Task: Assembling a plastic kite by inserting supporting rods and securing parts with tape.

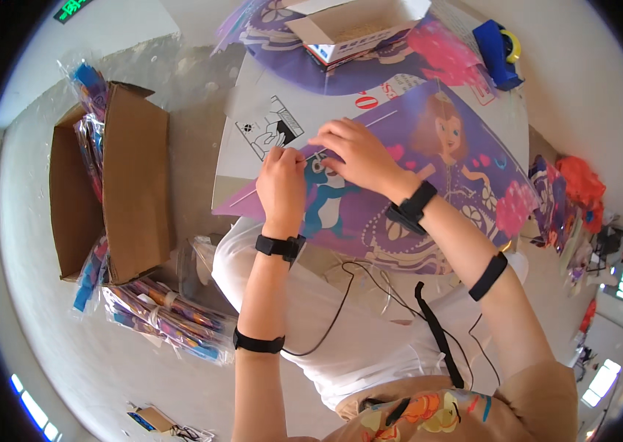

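A purple kite (400, 199), printed with a princess and a teal-and-white animal, lies across my lap and the table edge. A thin white rod (378, 118) runs along its upper left edge. My left hand (280, 184) is closed on the rod near the kite's left part, thumb against bent fingers. Just to the right, my right hand (359, 156) hovers over the same edge, its curved fingers apart from the thumb. Anything small between the two hands is too fine to make out. Black straps circle both wrists and forearms.
On the white table (252, 88) stand an opened white box (359, 29) and a blue tape dispenser (499, 55), over another purple printed sheet (275, 55). At left is a cardboard carton (135, 184) with wrapped bundles (168, 313) beside it. A black cable (337, 317) crosses my lap.
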Tool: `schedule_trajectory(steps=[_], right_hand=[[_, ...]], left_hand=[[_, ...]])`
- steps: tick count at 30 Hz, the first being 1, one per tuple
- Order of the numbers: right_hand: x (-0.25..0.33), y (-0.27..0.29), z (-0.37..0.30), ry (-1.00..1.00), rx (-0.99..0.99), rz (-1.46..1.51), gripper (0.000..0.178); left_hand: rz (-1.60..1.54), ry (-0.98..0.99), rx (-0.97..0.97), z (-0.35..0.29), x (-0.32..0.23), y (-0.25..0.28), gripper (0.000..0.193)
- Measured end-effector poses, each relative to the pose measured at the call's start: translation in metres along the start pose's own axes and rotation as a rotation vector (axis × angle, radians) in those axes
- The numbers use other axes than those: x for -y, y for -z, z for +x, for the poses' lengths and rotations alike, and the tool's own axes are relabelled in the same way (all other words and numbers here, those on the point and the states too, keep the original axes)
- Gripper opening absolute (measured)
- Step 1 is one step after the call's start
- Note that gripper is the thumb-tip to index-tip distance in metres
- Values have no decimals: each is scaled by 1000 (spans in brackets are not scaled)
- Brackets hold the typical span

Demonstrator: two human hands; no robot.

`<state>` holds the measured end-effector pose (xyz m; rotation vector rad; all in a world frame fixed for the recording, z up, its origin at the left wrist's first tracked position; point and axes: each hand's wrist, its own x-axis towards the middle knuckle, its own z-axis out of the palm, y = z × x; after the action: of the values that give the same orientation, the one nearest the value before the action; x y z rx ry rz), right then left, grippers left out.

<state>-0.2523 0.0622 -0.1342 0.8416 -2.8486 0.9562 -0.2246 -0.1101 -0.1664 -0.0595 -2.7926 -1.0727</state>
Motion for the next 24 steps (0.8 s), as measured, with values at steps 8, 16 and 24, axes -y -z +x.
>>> schedule_trajectory(steps=[8,16,24], right_hand=[[-12,-15,18,237,71,-186,20],[-20,-12,20,248,38,-130,15],[-22,-15,14,141,35,-37,16]], left_hand=[[173,-132,27,2,7,-7,10],[239,-140,41,2,6,-11,13],[227,-129,47,2,5,-9,13]])
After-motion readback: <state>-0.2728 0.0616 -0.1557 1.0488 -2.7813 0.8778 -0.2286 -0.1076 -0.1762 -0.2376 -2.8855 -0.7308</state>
